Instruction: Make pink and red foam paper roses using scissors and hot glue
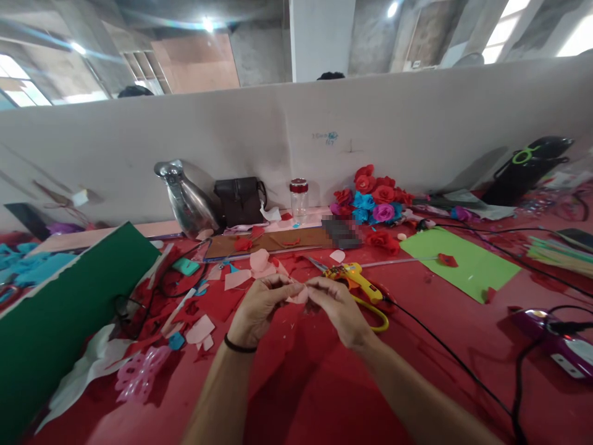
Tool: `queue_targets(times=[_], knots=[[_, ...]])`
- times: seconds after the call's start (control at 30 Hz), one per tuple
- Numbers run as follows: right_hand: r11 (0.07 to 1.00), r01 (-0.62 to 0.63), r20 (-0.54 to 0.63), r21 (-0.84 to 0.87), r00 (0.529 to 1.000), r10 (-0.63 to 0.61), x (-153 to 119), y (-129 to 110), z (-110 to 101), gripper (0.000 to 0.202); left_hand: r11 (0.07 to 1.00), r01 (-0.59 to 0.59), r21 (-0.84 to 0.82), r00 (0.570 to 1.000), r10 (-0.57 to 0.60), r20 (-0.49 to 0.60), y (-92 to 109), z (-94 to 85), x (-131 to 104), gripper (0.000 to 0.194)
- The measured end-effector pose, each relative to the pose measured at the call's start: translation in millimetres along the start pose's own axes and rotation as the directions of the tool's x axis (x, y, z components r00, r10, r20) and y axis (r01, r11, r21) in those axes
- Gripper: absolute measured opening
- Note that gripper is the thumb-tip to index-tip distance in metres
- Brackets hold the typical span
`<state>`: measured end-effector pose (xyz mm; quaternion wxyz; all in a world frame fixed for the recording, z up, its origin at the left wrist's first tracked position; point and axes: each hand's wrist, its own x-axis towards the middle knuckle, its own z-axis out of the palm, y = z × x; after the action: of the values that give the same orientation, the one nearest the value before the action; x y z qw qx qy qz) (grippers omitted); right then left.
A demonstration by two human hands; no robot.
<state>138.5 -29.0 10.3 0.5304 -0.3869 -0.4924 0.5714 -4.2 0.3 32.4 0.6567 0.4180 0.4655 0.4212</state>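
Between both hands, over the red tabletop (319, 383), is a small pale pink paper piece (298, 296). My left hand (264, 306), with a dark band at the wrist, pinches its left side. The fingertips of my right hand (340, 309) close on its right side. Just beyond my right hand lies a yellow glue gun (359, 278), beside scissors with a yellow handle (382, 321). Pink paper cutouts (262, 262) lie past my left hand, and more pink pieces (200, 330) are to its left.
A green board (83, 321) stands at left. A steel jug (188, 201), dark bag (239, 201), glass jar (299, 204) and paper flowers (377, 198) line the partition. At right are a light green sheet (458, 262), a purple power strip (556, 346) and black cables.
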Motion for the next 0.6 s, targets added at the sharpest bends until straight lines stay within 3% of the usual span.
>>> queue_targets(times=[0.27, 0.43, 0.6], knots=[[0.978, 0.161, -0.215, -0.129, 0.959, -0.186, -2, 5, 4, 0.014, 0.993, -0.074, -0.087, 0.997, 0.077, 0.029, -2, -1.7, -1, 0.026], [0.957, 0.285, -0.359, 0.056, 0.900, -0.247, -1, 6, 2, 0.010, 0.956, -0.111, -0.272, 0.993, 0.117, 0.008, -1, -0.2, 0, 0.031], [0.905, 0.258, -0.356, 0.338, 0.925, -0.131, 1, -3, 0, 0.019, 0.923, -0.093, -0.373, 0.988, 0.133, 0.083, -1, 9.9, -4, 0.033]])
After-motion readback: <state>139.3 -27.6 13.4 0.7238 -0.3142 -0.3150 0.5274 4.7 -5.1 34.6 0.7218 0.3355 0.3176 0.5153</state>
